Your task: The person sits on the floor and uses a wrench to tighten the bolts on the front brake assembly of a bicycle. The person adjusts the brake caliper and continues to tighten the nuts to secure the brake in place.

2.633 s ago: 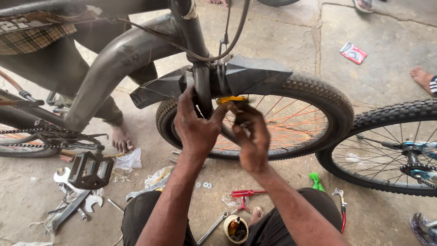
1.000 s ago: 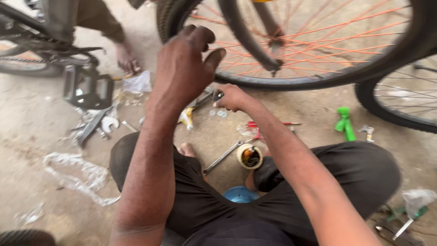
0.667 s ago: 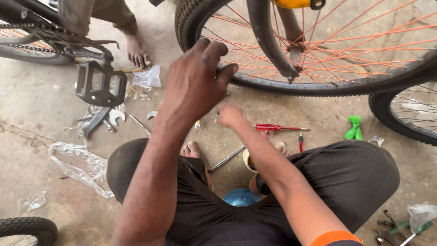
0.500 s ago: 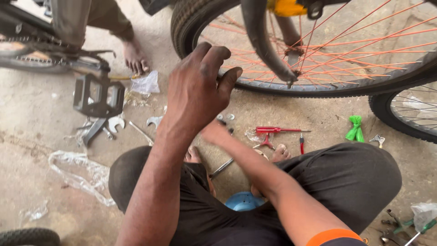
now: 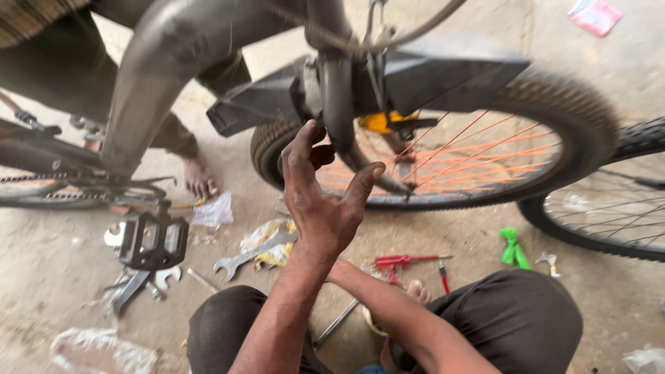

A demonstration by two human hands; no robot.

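My left hand [image 5: 322, 201] is raised with its fingers spread, empty, just in front of the bicycle's dark fork [image 5: 339, 104] and close to the tyre of the front wheel [image 5: 568, 104] with orange spokes. A black mudguard [image 5: 450, 69] sits over that wheel, with a yellow brake part [image 5: 381, 123] under it. My right forearm [image 5: 402, 318] reaches low across my lap and its hand is hidden behind my left forearm. A silver spanner [image 5: 253, 253] and a red-handled tool [image 5: 405, 261] lie on the floor near there.
A black pedal [image 5: 154, 240] hangs at the left above loose spanners. Another person's bare foot [image 5: 199, 176] stands behind the frame. A second wheel [image 5: 609, 201] is at the right, a green item [image 5: 512, 248] beside it. A clear plastic bag [image 5: 104, 350] lies at lower left.
The view has tilted up from the floor to the fork and mudguard. My left hand has risen toward the fork. My right hand has slipped out of sight behind my left forearm.
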